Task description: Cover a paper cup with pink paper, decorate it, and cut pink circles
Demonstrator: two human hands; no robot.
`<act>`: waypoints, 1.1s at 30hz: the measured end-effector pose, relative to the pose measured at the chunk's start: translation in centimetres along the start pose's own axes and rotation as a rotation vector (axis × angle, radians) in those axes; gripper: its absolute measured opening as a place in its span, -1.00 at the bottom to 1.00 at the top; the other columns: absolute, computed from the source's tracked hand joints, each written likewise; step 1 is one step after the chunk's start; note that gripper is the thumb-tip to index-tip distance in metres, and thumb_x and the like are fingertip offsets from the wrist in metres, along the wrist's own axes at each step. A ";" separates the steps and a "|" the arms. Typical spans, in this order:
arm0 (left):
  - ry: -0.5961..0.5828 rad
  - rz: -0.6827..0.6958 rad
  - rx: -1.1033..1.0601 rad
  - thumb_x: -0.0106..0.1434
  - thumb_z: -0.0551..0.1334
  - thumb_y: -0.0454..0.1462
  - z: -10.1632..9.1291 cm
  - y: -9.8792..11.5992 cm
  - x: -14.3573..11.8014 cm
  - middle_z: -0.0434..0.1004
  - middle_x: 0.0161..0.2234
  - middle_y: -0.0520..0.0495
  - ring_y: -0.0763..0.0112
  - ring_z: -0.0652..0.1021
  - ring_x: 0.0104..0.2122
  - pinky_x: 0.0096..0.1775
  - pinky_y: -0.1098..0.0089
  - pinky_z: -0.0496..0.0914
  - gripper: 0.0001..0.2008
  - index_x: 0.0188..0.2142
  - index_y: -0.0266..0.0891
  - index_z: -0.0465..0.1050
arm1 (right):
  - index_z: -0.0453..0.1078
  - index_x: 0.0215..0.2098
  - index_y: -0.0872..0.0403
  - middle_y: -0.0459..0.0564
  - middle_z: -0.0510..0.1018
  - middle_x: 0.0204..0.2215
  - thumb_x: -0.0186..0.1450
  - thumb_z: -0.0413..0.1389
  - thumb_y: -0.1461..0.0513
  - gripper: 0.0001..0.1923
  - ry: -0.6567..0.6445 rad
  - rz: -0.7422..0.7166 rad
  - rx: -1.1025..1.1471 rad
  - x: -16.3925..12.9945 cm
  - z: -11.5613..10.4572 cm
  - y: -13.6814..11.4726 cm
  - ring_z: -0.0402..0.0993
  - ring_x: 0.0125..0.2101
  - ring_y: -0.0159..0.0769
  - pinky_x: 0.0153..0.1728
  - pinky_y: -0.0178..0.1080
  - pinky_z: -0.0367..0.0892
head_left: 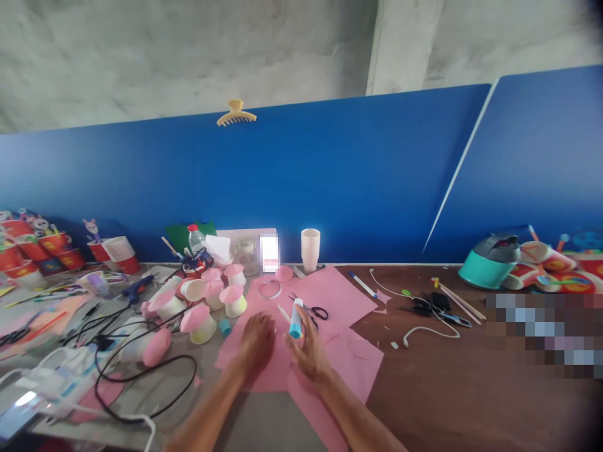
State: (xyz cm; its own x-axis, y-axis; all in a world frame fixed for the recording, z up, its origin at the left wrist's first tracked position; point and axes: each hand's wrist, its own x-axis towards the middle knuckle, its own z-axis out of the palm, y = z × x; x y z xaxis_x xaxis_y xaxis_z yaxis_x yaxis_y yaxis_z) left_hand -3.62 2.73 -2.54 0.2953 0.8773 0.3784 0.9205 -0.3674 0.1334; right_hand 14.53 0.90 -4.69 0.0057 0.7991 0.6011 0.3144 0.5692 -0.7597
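My right hand (308,351) is closed around a glue stick (296,319) with a white barrel and a blue end, tilted above pink paper (339,301). My left hand (258,339) rests palm down on the same paper, its fingers slightly bent and apart from the glue stick. A small blue cap (225,326) lies left of that hand. Black-handled scissors (319,312) lie just beyond my right hand, partly hidden by it. Farther back on the paper sits a clear ring-shaped roll (269,289). Beside the left hand stand several paper cups with pink tops (198,323).
A white cup stack (310,250) stands against the blue partition (330,176). Black cables (141,376) and a white power strip (51,383) crowd the left side. On the right lie a white cable (438,333), a marker (362,284) and wooden sticks (459,301).
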 end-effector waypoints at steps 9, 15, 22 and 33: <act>0.037 -0.010 0.022 0.33 0.13 -0.42 -0.4 0.2 5.8 0.60 0.03 -0.32 0.03 0.56 0.08 0.15 0.05 0.42 -0.70 0.00 -0.28 0.49 | 0.20 0.41 0.00 0.23 0.43 0.30 0.37 0.16 0.04 -0.32 0.137 0.068 -0.018 0.4 -0.1 0.6 0.44 0.26 0.12 0.17 0.14 0.47; -0.006 -0.037 0.072 0.35 0.12 -0.41 0.9 -0.1 10.7 0.61 -0.01 -0.29 0.05 0.55 0.06 0.15 0.06 0.39 -0.77 -0.15 -0.27 0.56 | 0.17 0.43 0.01 0.25 0.43 0.31 0.41 0.13 0.05 -0.33 0.158 0.069 -0.020 0.5 -0.2 0.6 0.44 0.26 0.12 0.17 0.14 0.47; -0.044 -0.056 0.113 0.31 0.14 -0.43 3.3 -0.8 14.4 0.64 -0.01 -0.28 -0.04 0.51 0.15 0.24 -0.10 0.30 -0.76 -0.26 -0.24 0.60 | 0.14 0.43 0.00 0.26 0.46 0.28 0.42 0.11 0.06 -0.34 0.167 0.038 -0.099 0.3 0.0 1.1 0.46 0.24 0.16 0.14 0.17 0.49; -0.017 -0.025 0.110 0.37 0.11 -0.45 3.4 -1.3 14.3 0.67 -0.15 -0.22 -0.04 0.55 0.08 0.29 -0.16 0.21 -0.76 -0.23 -0.28 0.57 | 0.17 0.43 0.01 0.24 0.47 0.27 0.42 0.12 0.05 -0.34 0.143 0.029 -0.126 0.1 0.0 1.2 0.45 0.24 0.16 0.16 0.14 0.49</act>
State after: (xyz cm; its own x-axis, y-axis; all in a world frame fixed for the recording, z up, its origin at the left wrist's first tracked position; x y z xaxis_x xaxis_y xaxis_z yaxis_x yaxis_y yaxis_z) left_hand 0.30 16.80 -0.43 0.2757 0.8913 0.3600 0.9497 -0.3104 0.0412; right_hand 14.88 1.65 -5.51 0.1483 0.7742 0.6153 0.4282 0.5106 -0.7456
